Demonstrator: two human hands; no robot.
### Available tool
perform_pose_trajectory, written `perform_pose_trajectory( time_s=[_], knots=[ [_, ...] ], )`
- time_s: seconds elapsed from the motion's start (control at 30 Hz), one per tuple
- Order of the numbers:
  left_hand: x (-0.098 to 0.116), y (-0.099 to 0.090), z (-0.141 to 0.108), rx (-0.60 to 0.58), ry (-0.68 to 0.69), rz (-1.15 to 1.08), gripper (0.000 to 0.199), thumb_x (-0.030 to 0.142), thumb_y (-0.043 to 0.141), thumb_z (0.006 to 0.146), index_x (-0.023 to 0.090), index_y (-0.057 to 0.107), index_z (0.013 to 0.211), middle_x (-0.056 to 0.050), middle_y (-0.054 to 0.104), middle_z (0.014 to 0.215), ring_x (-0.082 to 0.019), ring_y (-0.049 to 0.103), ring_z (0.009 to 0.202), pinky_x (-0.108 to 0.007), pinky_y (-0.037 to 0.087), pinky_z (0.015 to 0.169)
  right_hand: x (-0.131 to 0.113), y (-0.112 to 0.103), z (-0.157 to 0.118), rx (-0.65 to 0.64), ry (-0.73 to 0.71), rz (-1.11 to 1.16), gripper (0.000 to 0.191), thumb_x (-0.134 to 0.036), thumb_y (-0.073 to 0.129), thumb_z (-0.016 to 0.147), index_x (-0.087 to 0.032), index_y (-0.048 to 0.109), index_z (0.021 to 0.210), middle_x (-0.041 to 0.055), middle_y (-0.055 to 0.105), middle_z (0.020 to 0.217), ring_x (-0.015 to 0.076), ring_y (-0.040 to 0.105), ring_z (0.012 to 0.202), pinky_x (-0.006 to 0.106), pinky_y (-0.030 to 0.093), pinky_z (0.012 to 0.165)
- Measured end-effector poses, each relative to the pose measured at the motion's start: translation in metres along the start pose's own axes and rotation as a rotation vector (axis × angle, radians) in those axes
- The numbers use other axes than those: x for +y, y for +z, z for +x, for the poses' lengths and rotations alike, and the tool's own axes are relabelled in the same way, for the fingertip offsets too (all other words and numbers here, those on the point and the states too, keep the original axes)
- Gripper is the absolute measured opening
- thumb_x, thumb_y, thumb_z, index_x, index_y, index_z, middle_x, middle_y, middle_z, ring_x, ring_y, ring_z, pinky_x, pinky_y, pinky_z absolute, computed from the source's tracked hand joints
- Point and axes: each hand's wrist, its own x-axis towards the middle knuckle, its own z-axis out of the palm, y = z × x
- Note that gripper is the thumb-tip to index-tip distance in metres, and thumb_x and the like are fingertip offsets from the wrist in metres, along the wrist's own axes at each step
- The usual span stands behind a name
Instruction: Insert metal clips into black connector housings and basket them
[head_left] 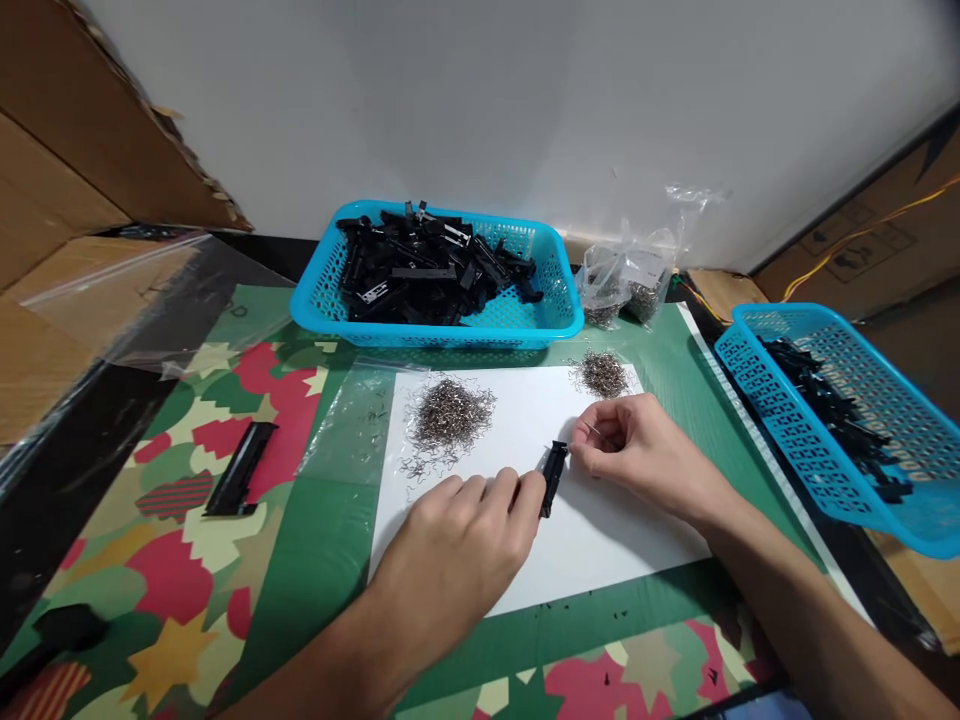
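Over a white sheet of paper [615, 540], my left hand [469, 535] is closed on a small black plastic part [553, 480], which points up and slightly right. My right hand [634, 445] pinches a thin metal wire piece [596, 432] close to the upper end of that part. A large heap of small bent wire pieces [450, 415] lies on the paper's upper left. Behind my right hand is a smaller wire heap [604, 373].
A blue basket [450, 335] of black parts stands at the back, another blue basket [810, 455] at the right. Plastic bags of wire pieces [645, 285] sit behind. A longer black part [240, 470] lies left, near a clear bag [345, 425].
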Motion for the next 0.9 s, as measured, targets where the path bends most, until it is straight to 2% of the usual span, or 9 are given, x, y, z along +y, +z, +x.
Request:
perform_pose_trajectory(
  time_s=[0.5, 0.9],
  knots=[
    [0.002, -0.001, -0.001, -0.04, 0.02, -0.025, 0.019, 0.008, 0.069, 0.088, 0.021, 0.056, 0.092, 0.002, 0.059, 0.071, -0.021, 0.062, 0.055, -0.035, 0.042, 0.051, -0.002, 0.009, -0.001, 0.104, 0.009, -0.085, 0.007, -0.024, 0.065, 0.07, -0.017, 0.065, 0.068, -0.0009, 0.059, 0.059, 0.011, 0.049, 0.054, 0.025, 0.034, 0.05],
    [0.001, 0.0, -0.001, -0.078, 0.017, -0.075, 0.015, 0.009, 0.064, 0.09, 0.022, 0.056, 0.089, 0.001, 0.06, 0.072, -0.022, 0.062, 0.057, -0.036, 0.043, 0.051, -0.001, 0.009, -0.006, 0.14, -0.045, -0.14, 0.014, -0.03, 0.069, 0.078, -0.018, 0.069, 0.07, -0.0031, 0.051, 0.053, 0.0106, 0.041, 0.05, 0.025, 0.027, 0.046]
  ],
)
